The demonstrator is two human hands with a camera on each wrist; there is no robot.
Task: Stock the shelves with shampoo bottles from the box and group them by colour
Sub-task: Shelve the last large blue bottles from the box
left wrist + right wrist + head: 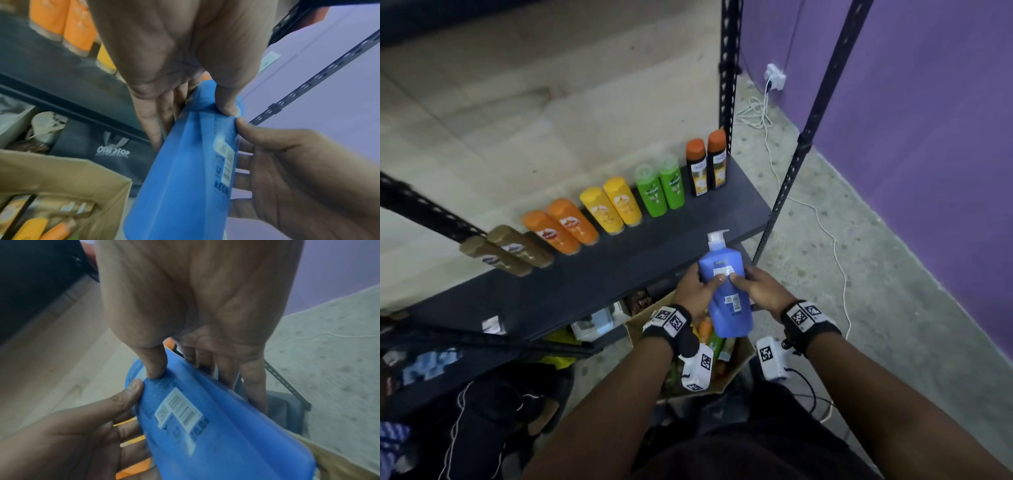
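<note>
Shampoo, in a blue pump bottle [726, 291], was held in the air in front of the shelf's [619, 260] front edge and above the box [736, 363], pump end pointing toward the shelf. Both hands gripped it: the left hand [697, 291] wrapped its left side with the thumb across the back label, and the right hand [763, 291] wrapped the right side, thumb likewise on the label, the two thumb tips nearly meeting. In the wrist views the fingers [152, 123] of each hand curled behind the bottle while the thumbs pressed its face beside the barcode [180, 408]. Along the shelf's back edge stood pairs grouped by colour: brown bottles [506, 253] toward the left end, then orange bottles [561, 229], yellow bottles [611, 209], green bottles [661, 186], and black bottles [707, 164] with orange caps at the right end, by the post [727, 85]. More bottles lay in the box. A white cable [825, 226] ran over the floor beside the purple wall [928, 137].
</note>
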